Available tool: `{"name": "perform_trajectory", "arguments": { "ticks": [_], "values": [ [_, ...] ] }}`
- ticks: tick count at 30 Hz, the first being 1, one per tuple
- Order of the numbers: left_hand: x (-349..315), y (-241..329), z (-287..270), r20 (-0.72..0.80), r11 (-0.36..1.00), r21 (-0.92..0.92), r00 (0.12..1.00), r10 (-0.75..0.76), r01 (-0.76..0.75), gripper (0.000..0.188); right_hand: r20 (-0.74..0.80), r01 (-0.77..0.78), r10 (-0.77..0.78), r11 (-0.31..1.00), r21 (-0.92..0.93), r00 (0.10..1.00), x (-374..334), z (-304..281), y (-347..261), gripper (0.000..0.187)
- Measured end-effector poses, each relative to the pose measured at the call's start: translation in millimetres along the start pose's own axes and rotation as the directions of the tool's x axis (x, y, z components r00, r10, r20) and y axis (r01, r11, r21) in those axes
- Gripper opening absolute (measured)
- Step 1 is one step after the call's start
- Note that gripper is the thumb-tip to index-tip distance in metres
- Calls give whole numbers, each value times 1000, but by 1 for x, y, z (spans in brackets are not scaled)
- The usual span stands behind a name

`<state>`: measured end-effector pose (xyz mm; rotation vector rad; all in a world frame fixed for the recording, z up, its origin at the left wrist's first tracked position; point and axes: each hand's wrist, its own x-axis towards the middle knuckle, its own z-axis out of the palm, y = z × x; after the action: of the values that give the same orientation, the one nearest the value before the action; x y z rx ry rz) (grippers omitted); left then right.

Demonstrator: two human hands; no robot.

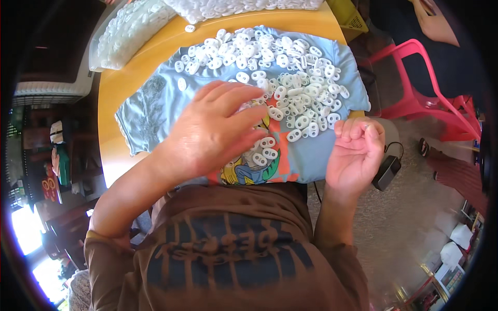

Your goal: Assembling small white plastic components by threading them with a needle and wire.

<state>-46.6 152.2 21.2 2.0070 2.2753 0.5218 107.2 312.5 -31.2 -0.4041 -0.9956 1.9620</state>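
Note:
A heap of small white oval plastic pieces with two holes (306,98) lies spread over a light blue printed shirt (316,160). My left hand (212,127) hovers at the heap's near left side, its fingers stretched out and apart. Below those fingers, a few similar pieces (265,153) form a small group on the shirt's colourful print. My right hand (357,153) is at the shirt's right edge, palm up, with fingers curled and the thumb pressed to them. A tiny speck shows at its fingertips, too small to name.
Under the shirt is a yellow wooden table (116,93). At its far side stand a clear bag of white pieces (127,36) and another full bag (244,4). A pink plastic chair (430,103) is on the right, near another person's arm (438,23). A black box (386,173) lies beyond my right wrist.

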Motion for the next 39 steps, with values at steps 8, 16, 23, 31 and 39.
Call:
{"name": "perform_trajectory", "arguments": {
  "ticks": [8,16,23,31,39],
  "values": [
    [59,16,48,-147,992,62,982,122,-114,48,63,22,-21,1000,-20,998,0,1,2,12],
    [63,-5,53,-171,973,145,964,205,-181,22,42,18,-16,999,-50,999,0,5,0,12],
    [44,-11,29,-201,969,132,952,231,-207,15,66,40,-35,996,-85,997,0,5,2,13],
    [-22,-19,12,-195,988,149,978,70,-41,24,86,50,-39,989,-138,996,-1,7,4,14],
    [-63,-14,2,-273,984,104,956,-110,142,35,111,44,-28,988,-145,993,-1,8,3,16]
  ]
}}
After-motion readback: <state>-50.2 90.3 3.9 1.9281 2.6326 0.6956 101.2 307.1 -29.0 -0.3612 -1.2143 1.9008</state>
